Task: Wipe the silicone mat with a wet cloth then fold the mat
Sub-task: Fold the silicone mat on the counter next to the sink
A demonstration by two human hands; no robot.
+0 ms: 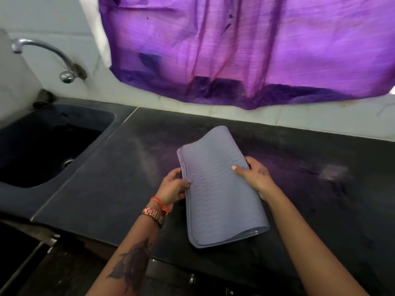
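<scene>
A grey-lilac silicone mat [215, 189] with a wavy ribbed surface lies folded over on the dark countertop [106, 189], its layered edges on the left and its rounded fold on the right. My left hand [174, 186] grips the stacked left edges with curled fingers. My right hand [255, 175] holds the folded right side, thumb on top and fingers wrapped under. No wet cloth is in view.
A dark sink [49, 146] sits at the left under a metal tap [64, 67]. A purple curtain [245, 45] hangs over the tiled back wall. The counter's front edge runs below my forearms.
</scene>
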